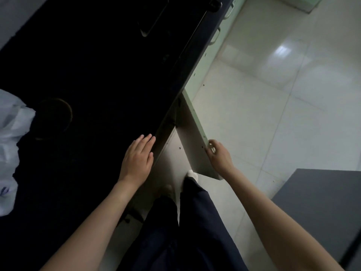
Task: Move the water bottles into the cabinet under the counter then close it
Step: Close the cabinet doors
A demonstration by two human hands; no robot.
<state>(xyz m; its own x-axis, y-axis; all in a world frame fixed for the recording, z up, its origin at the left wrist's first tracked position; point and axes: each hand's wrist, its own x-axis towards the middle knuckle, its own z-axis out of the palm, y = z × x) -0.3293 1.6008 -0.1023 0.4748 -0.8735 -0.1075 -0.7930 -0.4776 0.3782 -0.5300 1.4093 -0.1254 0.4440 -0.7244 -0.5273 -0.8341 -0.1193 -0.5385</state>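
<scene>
The cabinet door (192, 137) was seen swung out from under the black counter (97, 65), its pale green edge turned upward over the tiled floor (273, 94). The handle (212, 148) at the door's outer edge was grasped by the right hand (219, 155), fingers curled round it. The left hand (137, 159) was laid flat and released on the counter just beside its front edge, fingers straight and nothing held. A crumpled white plastic bag (11, 124) was set on the counter at the far left, well apart from both hands. Where the water bottles were could not be told. Dark trousers (195, 222) and a white shoe (192, 175) were visible beside the door, and a grey box (322, 202) lay at the lower right.
</scene>
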